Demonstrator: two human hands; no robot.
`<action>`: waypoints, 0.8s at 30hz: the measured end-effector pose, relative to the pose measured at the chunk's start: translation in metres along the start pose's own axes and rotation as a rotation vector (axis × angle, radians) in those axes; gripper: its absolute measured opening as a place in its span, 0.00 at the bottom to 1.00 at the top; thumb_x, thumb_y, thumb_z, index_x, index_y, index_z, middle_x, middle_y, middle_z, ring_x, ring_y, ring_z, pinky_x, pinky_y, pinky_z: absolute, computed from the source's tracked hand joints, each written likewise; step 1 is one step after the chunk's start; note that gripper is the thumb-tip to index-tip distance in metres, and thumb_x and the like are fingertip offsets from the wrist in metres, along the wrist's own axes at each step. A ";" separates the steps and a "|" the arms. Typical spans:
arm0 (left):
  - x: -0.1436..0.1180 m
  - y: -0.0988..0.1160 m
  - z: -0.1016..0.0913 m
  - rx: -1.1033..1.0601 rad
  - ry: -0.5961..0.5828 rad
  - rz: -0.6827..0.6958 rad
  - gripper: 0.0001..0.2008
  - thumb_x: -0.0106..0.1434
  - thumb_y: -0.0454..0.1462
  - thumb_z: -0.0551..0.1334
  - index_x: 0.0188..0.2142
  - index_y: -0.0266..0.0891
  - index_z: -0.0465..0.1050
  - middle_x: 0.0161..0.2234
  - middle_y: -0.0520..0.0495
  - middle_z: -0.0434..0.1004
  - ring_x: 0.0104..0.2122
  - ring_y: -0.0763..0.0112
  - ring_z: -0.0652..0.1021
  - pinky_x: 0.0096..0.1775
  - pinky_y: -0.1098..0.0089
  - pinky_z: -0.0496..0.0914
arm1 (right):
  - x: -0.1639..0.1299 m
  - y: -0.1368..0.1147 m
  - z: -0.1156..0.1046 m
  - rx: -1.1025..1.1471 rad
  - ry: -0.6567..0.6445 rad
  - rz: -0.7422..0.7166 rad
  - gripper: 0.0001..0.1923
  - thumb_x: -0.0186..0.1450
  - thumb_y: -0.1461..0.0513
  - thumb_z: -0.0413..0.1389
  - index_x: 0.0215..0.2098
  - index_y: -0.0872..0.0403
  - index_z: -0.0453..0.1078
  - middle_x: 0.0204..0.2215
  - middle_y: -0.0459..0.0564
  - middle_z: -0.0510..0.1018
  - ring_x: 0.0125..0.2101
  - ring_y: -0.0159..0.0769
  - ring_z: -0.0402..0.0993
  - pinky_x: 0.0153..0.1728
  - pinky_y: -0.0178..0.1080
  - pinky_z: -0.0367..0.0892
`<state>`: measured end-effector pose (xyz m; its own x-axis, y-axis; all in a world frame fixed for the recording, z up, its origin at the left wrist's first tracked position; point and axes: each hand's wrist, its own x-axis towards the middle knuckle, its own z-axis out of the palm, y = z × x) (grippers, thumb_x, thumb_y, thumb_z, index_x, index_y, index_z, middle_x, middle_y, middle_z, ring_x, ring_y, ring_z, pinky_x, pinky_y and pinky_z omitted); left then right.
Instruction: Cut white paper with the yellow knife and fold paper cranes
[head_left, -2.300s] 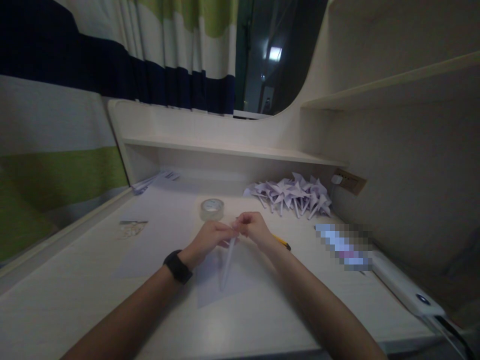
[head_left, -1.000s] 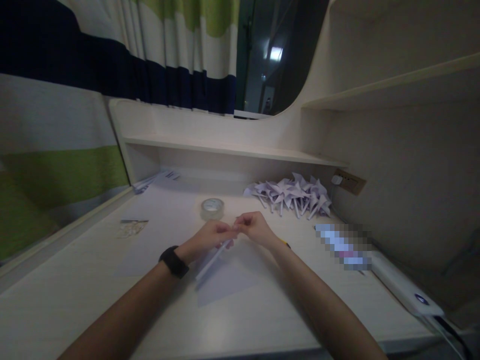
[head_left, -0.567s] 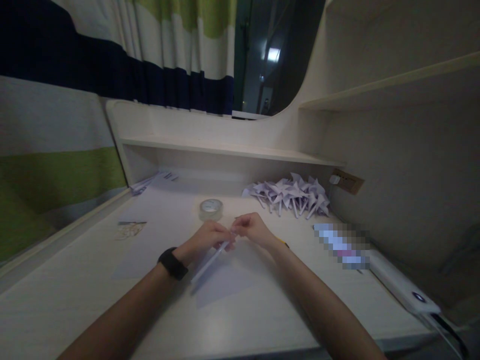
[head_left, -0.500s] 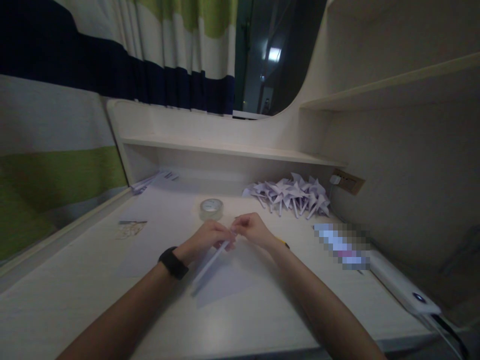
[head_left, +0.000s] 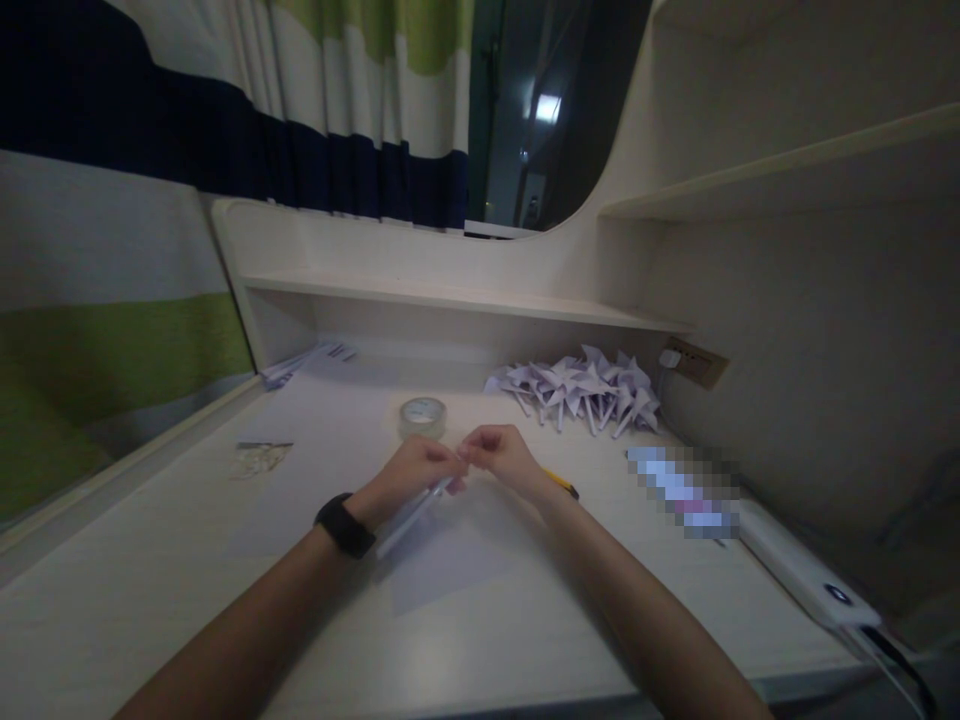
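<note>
Both hands meet above the pale wooden counter (head_left: 150,590): the left hand (head_left: 409,475) and the right hand (head_left: 504,458) pinch the far end of a thin rolled white paper stick (head_left: 409,510), which slants near-left over a flat white paper sheet (head_left: 457,560). A clear tape roll (head_left: 422,415) sits just beyond, folded pale-purple paper pinwheels (head_left: 581,390) far right.

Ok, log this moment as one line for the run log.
left hand: pinching folded paper strip | right hand: pinching strip's top end | desk: tape roll, paper pinwheel pile
</note>
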<state>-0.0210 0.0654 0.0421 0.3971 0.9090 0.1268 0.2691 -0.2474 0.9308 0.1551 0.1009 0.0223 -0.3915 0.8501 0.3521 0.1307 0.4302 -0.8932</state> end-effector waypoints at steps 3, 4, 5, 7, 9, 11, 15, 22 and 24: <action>-0.001 0.003 -0.001 -0.059 -0.005 -0.038 0.11 0.53 0.39 0.63 0.20 0.33 0.77 0.20 0.43 0.76 0.20 0.73 0.67 0.25 0.71 0.57 | -0.001 -0.002 0.002 0.012 -0.007 0.026 0.15 0.56 0.52 0.62 0.25 0.57 0.74 0.19 0.45 0.74 0.21 0.29 0.66 0.25 0.32 0.59; -0.001 0.003 -0.001 -0.072 -0.007 -0.046 0.11 0.52 0.39 0.63 0.19 0.33 0.77 0.19 0.44 0.76 0.20 0.73 0.67 0.25 0.71 0.56 | -0.002 -0.001 0.003 0.024 -0.023 0.032 0.16 0.56 0.52 0.62 0.24 0.57 0.73 0.18 0.45 0.73 0.21 0.28 0.65 0.24 0.32 0.58; -0.001 0.003 -0.002 -0.083 -0.011 -0.051 0.11 0.52 0.38 0.63 0.19 0.33 0.77 0.19 0.44 0.75 0.20 0.73 0.67 0.25 0.71 0.56 | -0.002 0.000 0.003 0.040 -0.034 0.036 0.17 0.56 0.51 0.61 0.24 0.57 0.73 0.18 0.44 0.71 0.20 0.28 0.63 0.23 0.32 0.56; -0.001 0.003 -0.002 -0.094 -0.015 -0.053 0.11 0.52 0.38 0.62 0.18 0.33 0.76 0.19 0.45 0.75 0.19 0.74 0.66 0.24 0.71 0.55 | -0.002 0.002 0.003 0.068 -0.049 0.043 0.18 0.57 0.50 0.61 0.22 0.57 0.72 0.16 0.43 0.69 0.19 0.27 0.61 0.22 0.32 0.54; -0.001 0.001 -0.002 -0.089 -0.022 -0.054 0.11 0.52 0.37 0.62 0.19 0.33 0.76 0.19 0.45 0.74 0.19 0.75 0.65 0.24 0.71 0.54 | -0.002 0.005 0.003 0.074 -0.055 0.048 0.19 0.57 0.49 0.61 0.21 0.57 0.71 0.15 0.42 0.67 0.18 0.26 0.59 0.21 0.32 0.53; 0.000 -0.001 -0.002 -0.081 -0.043 -0.049 0.11 0.53 0.38 0.61 0.19 0.33 0.77 0.19 0.46 0.74 0.19 0.76 0.64 0.24 0.71 0.54 | -0.001 0.008 0.003 0.075 -0.058 0.054 0.20 0.57 0.49 0.61 0.21 0.57 0.70 0.15 0.41 0.66 0.18 0.26 0.58 0.21 0.32 0.52; 0.000 -0.007 -0.002 -0.113 -0.092 -0.027 0.11 0.54 0.40 0.62 0.23 0.33 0.78 0.20 0.45 0.75 0.21 0.73 0.67 0.25 0.72 0.57 | -0.002 0.012 0.004 0.115 -0.105 0.070 0.21 0.56 0.47 0.61 0.21 0.57 0.69 0.15 0.41 0.67 0.18 0.26 0.59 0.21 0.31 0.52; 0.003 -0.013 -0.003 -0.207 -0.141 -0.059 0.11 0.54 0.40 0.63 0.28 0.33 0.80 0.27 0.41 0.80 0.27 0.68 0.74 0.27 0.71 0.64 | -0.003 0.015 0.003 0.233 -0.238 0.104 0.21 0.57 0.47 0.60 0.24 0.56 0.68 0.16 0.41 0.68 0.18 0.26 0.60 0.21 0.31 0.53; 0.006 -0.013 -0.004 -0.221 -0.173 -0.062 0.11 0.53 0.40 0.63 0.29 0.33 0.81 0.28 0.41 0.80 0.27 0.67 0.75 0.27 0.71 0.65 | -0.003 0.015 0.003 0.271 -0.290 0.112 0.20 0.58 0.47 0.59 0.25 0.57 0.68 0.16 0.41 0.68 0.17 0.26 0.60 0.20 0.31 0.52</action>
<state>-0.0255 0.0752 0.0318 0.5349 0.8446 0.0247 0.1073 -0.0969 0.9895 0.1560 0.1038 0.0070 -0.6342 0.7496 0.1892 -0.0419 0.2110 -0.9766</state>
